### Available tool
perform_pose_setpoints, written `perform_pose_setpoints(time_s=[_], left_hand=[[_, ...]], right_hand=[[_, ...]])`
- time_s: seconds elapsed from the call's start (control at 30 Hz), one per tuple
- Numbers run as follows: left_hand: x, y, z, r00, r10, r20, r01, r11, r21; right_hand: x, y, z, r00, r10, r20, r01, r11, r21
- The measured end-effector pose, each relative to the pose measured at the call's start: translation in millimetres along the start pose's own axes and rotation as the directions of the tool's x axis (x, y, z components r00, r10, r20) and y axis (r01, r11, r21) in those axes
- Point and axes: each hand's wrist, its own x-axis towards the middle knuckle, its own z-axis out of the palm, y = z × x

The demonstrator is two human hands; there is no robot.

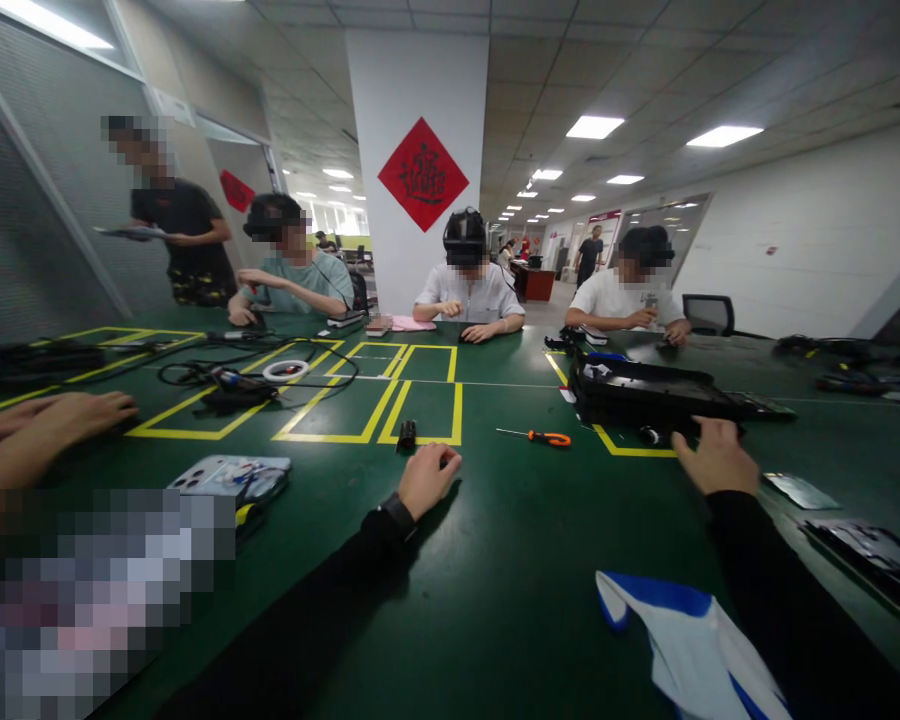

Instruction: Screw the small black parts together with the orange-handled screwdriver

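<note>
My left hand rests on the green table with its fingers curled together. A small dark spot shows at the fingertips, too small to name. Just beyond it stands a small dark ribbed cylinder. My right hand has thumb and fingers apart, at the near right edge of a long black plastic casing. Whether the fingertips touch the casing, I cannot tell. By its thumb lies a small round black-and-white piece. Between my hands is a screwdriver with an orange and black handle.
A blue and white cloth lies near my right forearm. Flat metal-coloured parts are at right. Cables and a white tape ring lie at left, near another person's hands and a phone-like item. Several people sit opposite.
</note>
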Motion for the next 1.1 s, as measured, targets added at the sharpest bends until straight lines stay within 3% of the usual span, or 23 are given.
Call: perform_pose_setpoints(time_s=[0.03, 0.07, 0.1, 0.13, 0.23, 0.4, 0.5, 0.57, 0.63, 0.7, 0.77, 0.87, 1.0, 1.1], left_hand=[[2, -1, 0.3, 0.999, -0.032, -0.002, 0.032, 0.999, -0.023], [4, -1, 0.4, 0.998, -0.062, 0.000, 0.062, 0.997, -0.051], [5, -3, 0.5, 0.996, -0.085, 0.005, 0.085, 0.993, -0.081], [7, -4, 0.4, 0.995, -0.097, 0.008, 0.097, 0.989, -0.111], [7, -10, 0.3, 0.996, -0.094, 0.007, 0.094, 0.980, -0.177], [2, -8, -3.5, 0.999, -0.041, 0.022, 0.044, 0.990, -0.137], [-4, 10, -9.1, 0.990, 0.129, -0.058, -0.132, 0.990, -0.056], [-9, 26, -11.9, 0.956, 0.293, 0.014, -0.293, 0.956, -0.014], [-13, 39, -12.8, 0.911, 0.395, 0.118, -0.399, 0.917, 0.004], [-15, 44, -12.4, 0.892, 0.417, 0.174, -0.427, 0.904, 0.025], [-14, 38, -11.8, 0.926, 0.350, 0.142, -0.359, 0.932, 0.051], [-6, 14, -11.4, 0.982, 0.184, 0.039, -0.185, 0.982, 0.025], [3, -17, -9.5, 0.990, 0.084, 0.111, -0.065, 0.985, -0.158], [5, -25, -8.0, 0.986, 0.085, 0.141, -0.058, 0.981, -0.188]], right_hand=[[-3, -25, -6, 0.986, -0.168, 0.008, 0.168, 0.985, 0.048], [-7, -52, -9, 0.934, -0.352, 0.057, 0.345, 0.933, 0.104], [-10, -78, -10, 0.853, -0.509, 0.113, 0.491, 0.857, 0.154], [-12, -103, -9, 0.795, -0.588, 0.151, 0.562, 0.807, 0.182], [-19, -160, 1, 0.714, -0.616, 0.332, 0.610, 0.781, 0.137], [-47, -206, 2, 0.693, -0.597, 0.404, 0.626, 0.777, 0.073], [-84, -217, -10, 0.646, -0.646, 0.408, 0.665, 0.738, 0.114], [-108, -221, -18, 0.610, -0.690, 0.390, 0.693, 0.703, 0.159], [-124, -221, -23, 0.614, -0.698, 0.369, 0.692, 0.701, 0.173], [-129, -220, -27, 0.631, -0.685, 0.364, 0.680, 0.714, 0.165], [-127, -217, -29, 0.642, -0.669, 0.373, 0.668, 0.728, 0.155], [-124, -216, -30, 0.685, -0.615, 0.389, 0.619, 0.774, 0.134], [-127, -221, -31, 0.734, -0.548, 0.401, 0.557, 0.824, 0.105], [-128, -227, -30, 0.738, -0.547, 0.395, 0.554, 0.825, 0.107]])
